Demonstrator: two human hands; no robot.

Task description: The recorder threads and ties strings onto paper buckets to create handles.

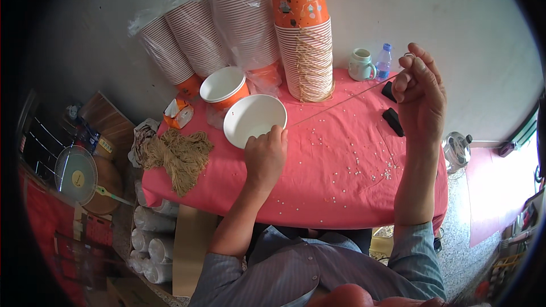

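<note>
My left hand (266,152) is closed on the near right rim of a white-lined paper bucket (250,118), which tilts so its inside faces me. From beside that rim a thin cord (347,99) runs taut, up and right to my raised right hand (422,88). The right fingers are pinched around the cord's far end, near a small ring-like bit at the fingertips. Just behind the bucket stand other paper buckets (223,84) with orange outsides. A bundle of tan cords (181,156) lies to the left of my left hand.
A tall bucket stack (304,51) with cords hanging down it stands at the back, beside plastic-wrapped stacks (244,23). A mug (361,65), a bottle (384,59) and black objects (393,122) sit at right. Small white bits (357,162) dot the pink tablecloth (318,193).
</note>
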